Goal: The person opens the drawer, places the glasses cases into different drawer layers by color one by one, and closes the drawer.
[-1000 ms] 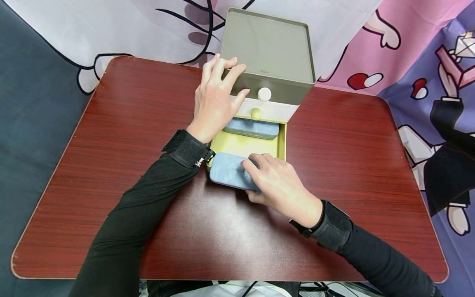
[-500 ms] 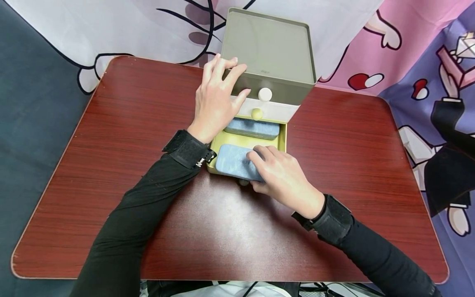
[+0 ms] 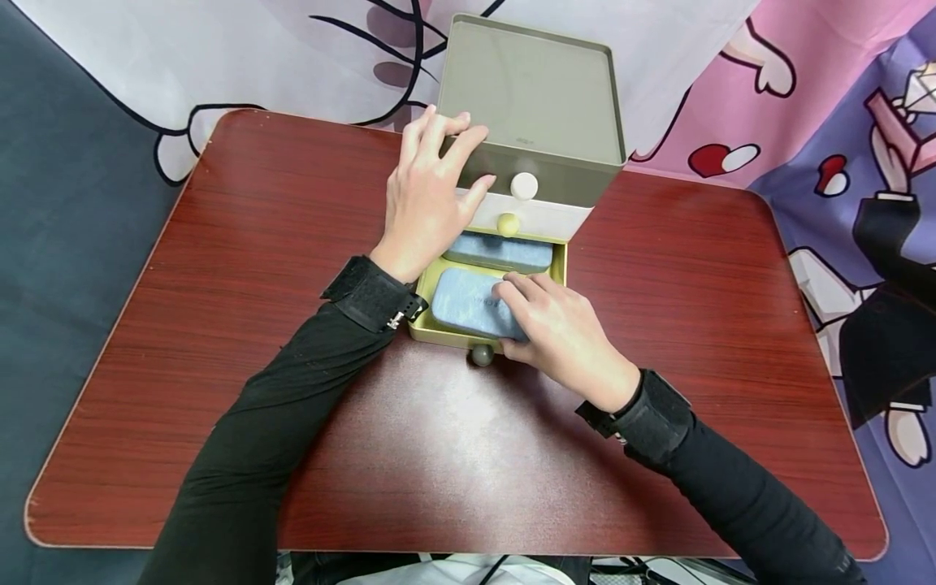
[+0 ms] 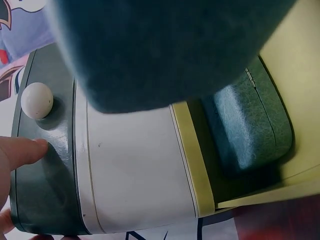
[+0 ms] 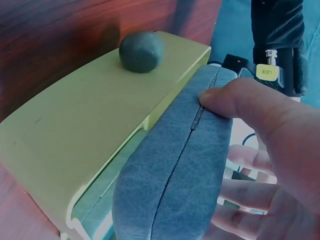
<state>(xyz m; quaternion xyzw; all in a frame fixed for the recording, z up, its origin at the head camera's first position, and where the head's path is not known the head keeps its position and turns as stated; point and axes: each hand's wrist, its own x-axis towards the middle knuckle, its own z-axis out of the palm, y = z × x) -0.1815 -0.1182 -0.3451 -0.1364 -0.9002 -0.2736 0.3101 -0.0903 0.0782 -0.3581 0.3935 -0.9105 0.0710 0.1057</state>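
Note:
A blue hinged glasses case (image 3: pixel 471 302) is over the front part of a yellow pulled-out drawer (image 3: pixel 431 333), tilted in the right wrist view. My right hand (image 3: pixel 559 329) grips its right end, with the thumb (image 5: pixel 225 100) on the hinge seam. Farther back in the drawer lies a second blue glasses case (image 3: pixel 504 252). My left hand (image 3: pixel 424 195) rests at the left front corner of the small drawer cabinet (image 3: pixel 530 89), fingers on the top edge and thumb (image 4: pixel 25 152) against the upper front. The held case blocks much of the left wrist view.
Above the yellow drawer, a white drawer front (image 3: pixel 548 215) with a yellow knob (image 3: pixel 508 225) and an olive one with a white knob (image 3: pixel 523 186) are closed. A dark knob (image 3: pixel 482 355) sticks out at the front. Everything stands on a reddish-brown table (image 3: pixel 241 268).
My right hand has moved the glasses case away from me and slightly right, over the drawer, uncovering the drawer's front edge and dark knob. The left hand has stayed in place.

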